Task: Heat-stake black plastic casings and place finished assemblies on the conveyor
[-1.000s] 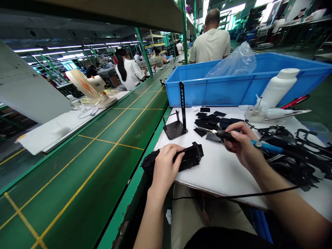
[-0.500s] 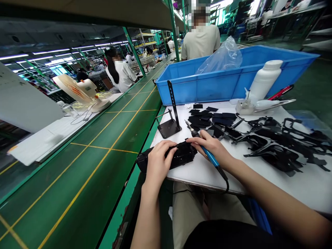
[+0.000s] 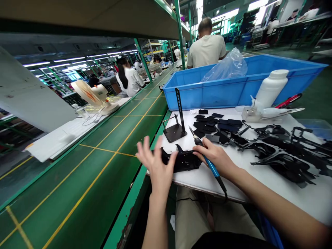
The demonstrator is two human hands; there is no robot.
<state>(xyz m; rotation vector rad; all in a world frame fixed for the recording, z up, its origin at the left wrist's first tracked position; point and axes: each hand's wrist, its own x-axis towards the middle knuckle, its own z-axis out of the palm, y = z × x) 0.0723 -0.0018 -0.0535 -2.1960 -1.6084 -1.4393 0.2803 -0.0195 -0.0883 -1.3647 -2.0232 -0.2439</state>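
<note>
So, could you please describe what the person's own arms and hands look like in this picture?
Both arms are bare along all that shows, with no sleeves, gloves, watch or rings visible. The left hand and right hand are uncovered, with short, unpainted nails. Light khaki trousers show below the forearms, and a dark garment shows at the bottom edge.

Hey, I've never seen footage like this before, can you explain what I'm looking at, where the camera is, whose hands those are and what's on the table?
The camera sits on a worker's head, looking down at their own bare hands at a factory bench. The left hand is spread open against a black plastic part on the white table. The right hand grips a blue-handled soldering tool. Around lie small black pads, a heap of black frames, a metal stand, a white bottle and a blue bin. A green conveyor runs alongside; other workers sit farther off.
</note>
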